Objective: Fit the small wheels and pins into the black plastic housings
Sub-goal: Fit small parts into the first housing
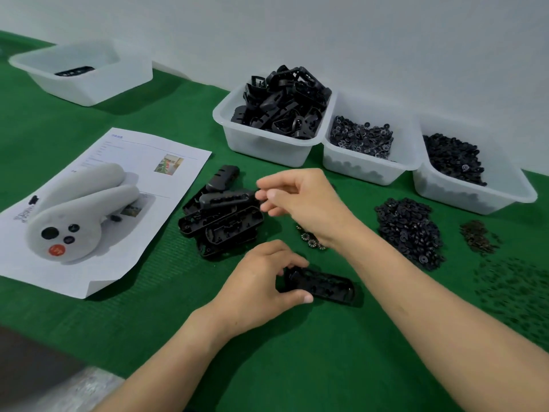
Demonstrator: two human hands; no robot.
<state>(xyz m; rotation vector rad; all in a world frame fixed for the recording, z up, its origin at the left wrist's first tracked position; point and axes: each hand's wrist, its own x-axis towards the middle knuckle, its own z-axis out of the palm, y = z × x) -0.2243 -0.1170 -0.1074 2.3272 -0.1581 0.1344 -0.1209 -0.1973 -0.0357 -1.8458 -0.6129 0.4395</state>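
Left hand grips a black housing on the worktop, just nearer than the housing pile. Right hand hovers over that pile with fingers curled, and I cannot tell whether they hold anything. A small part fumbled here could vanish into the pile.
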